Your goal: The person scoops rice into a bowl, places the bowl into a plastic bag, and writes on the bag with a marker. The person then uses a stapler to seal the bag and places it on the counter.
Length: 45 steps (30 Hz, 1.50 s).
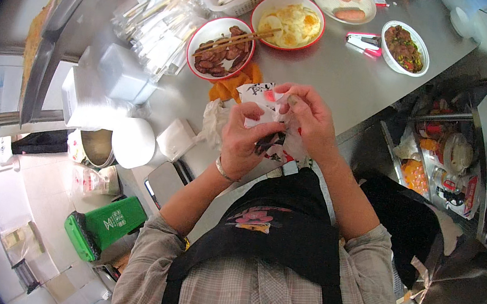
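Note:
Both my hands are raised in front of my apron at the edge of the metal counter. Between them is a thin white plastic bag (258, 93) printed in black and red. My left hand (241, 139) pinches its near left side between thumb and fingers. Its upper right part is gripped in the fingertips of my right hand (314, 121). Something dark shows below my left thumb, but I cannot tell what it is. Just beyond the bag lie an orange cloth (229, 86) and a crumpled whitish cloth or bag (214, 120).
Beyond are a bowl of sliced meat (221, 57) with chopsticks (235, 42) across it, a bowl of fried eggs (295, 25), a plate of sausages (344, 1), a stapler (364, 43) and a tub of chopped meat (402, 48). Wrapped utensils (164, 17) lie left.

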{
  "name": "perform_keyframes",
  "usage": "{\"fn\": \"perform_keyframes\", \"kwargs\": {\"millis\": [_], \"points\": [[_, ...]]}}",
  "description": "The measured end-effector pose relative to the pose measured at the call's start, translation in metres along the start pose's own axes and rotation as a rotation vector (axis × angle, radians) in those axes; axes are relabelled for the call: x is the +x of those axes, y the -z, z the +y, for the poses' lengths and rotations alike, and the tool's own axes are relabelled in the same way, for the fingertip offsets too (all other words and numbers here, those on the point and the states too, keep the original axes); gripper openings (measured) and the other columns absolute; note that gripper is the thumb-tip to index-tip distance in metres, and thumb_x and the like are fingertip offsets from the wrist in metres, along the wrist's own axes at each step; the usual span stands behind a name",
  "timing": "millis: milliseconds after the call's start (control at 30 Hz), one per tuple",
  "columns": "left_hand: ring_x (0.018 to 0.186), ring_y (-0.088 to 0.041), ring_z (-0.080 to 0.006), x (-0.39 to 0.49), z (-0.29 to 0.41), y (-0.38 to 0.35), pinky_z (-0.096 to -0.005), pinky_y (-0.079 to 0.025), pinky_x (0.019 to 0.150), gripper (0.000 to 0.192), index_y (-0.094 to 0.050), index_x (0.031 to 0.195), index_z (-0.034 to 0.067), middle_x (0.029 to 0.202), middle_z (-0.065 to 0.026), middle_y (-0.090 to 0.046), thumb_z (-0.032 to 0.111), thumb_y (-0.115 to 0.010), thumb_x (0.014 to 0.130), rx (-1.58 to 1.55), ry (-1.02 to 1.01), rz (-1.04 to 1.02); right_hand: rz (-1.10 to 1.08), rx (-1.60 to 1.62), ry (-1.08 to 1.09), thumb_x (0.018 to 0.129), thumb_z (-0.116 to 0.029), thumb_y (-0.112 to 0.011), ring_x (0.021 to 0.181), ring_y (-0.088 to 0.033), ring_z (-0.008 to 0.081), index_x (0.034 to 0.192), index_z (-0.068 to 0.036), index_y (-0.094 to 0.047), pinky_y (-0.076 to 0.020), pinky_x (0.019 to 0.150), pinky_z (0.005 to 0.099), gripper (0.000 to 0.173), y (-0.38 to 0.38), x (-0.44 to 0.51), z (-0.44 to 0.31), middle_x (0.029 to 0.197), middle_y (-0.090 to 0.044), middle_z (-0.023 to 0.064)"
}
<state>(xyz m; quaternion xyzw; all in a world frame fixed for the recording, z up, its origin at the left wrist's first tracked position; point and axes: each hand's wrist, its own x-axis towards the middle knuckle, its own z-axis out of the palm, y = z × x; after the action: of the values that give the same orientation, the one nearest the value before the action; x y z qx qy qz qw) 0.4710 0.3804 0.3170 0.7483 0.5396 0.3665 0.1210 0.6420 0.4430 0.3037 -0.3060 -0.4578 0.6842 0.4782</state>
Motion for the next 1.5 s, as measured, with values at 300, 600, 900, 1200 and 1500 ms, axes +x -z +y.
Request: {"fn": "perform_keyframes", "kwargs": {"millis": [300, 600, 900, 1200, 1500], "points": [[0.131, -0.048, -0.0393, 0.01, -0.002, 0.002, -0.0512, -0.039, 0.107, 0.044, -0.078, 0.099, 0.02, 0.143, -0.0171, -0.05, 0.006, -0.077, 0.058, -0.033, -0.107, 0.018, -0.028, -0.16, 0.142, 0.105, -0.01, -0.051, 0.09, -0.055, 0.0089, 0.112, -0.002, -0.058, -0.0466, 0.087, 0.0254, 0.013, 0.01, 0.005, -0.001, 0.103, -0.063, 0.0033], [0.12, -0.058, -0.0345, 0.015, -0.015, 0.003, -0.0475, -0.045, 0.099, 0.041, -0.075, 0.099, 0.017, 0.121, -0.0076, -0.064, 0.002, -0.078, 0.061, -0.086, -0.193, -0.058, -0.048, -0.13, 0.108, 0.102, -0.007, -0.049, 0.101, -0.063, 0.0143, 0.106, -0.001, -0.061, -0.0504, 0.091, 0.0312, 0.013, 0.013, -0.014, 0.022, 0.099, -0.068, 0.0054], [0.104, -0.065, -0.0286, 0.01, -0.016, 0.002, -0.0404, -0.05, 0.09, 0.039, -0.073, 0.102, 0.01, 0.11, -0.009, -0.07, -0.005, -0.075, 0.066, -0.171, -0.131, -0.086, -0.052, -0.14, 0.115, 0.106, -0.008, -0.048, 0.131, -0.052, 0.0221, 0.112, -0.003, -0.058, -0.0396, 0.111, 0.0359, 0.013, 0.019, -0.025, 0.035, 0.117, -0.066, 0.0095], [0.093, -0.066, -0.0264, 0.01, -0.013, -0.004, -0.0379, -0.05, 0.08, 0.033, -0.072, 0.099, 0.01, 0.102, -0.0056, -0.07, 0.0, -0.08, 0.069, -0.145, -0.176, -0.001, -0.005, -0.236, 0.149, 0.104, -0.005, -0.049, 0.138, -0.044, 0.0202, 0.106, -0.003, -0.06, -0.0378, 0.11, 0.0334, 0.011, 0.018, -0.038, 0.029, 0.122, -0.066, 0.0089], [0.084, -0.067, -0.0274, 0.007, -0.003, -0.002, -0.0357, -0.052, 0.075, 0.019, -0.071, 0.095, 0.005, 0.092, -0.01, -0.07, 0.003, -0.078, 0.077, -0.18, 0.044, 0.013, 0.111, -0.215, 0.209, 0.098, -0.008, -0.056, 0.127, -0.053, 0.028, 0.099, -0.004, -0.063, -0.0354, 0.113, 0.0422, 0.008, 0.01, -0.051, 0.033, 0.127, -0.063, 0.012]]}}
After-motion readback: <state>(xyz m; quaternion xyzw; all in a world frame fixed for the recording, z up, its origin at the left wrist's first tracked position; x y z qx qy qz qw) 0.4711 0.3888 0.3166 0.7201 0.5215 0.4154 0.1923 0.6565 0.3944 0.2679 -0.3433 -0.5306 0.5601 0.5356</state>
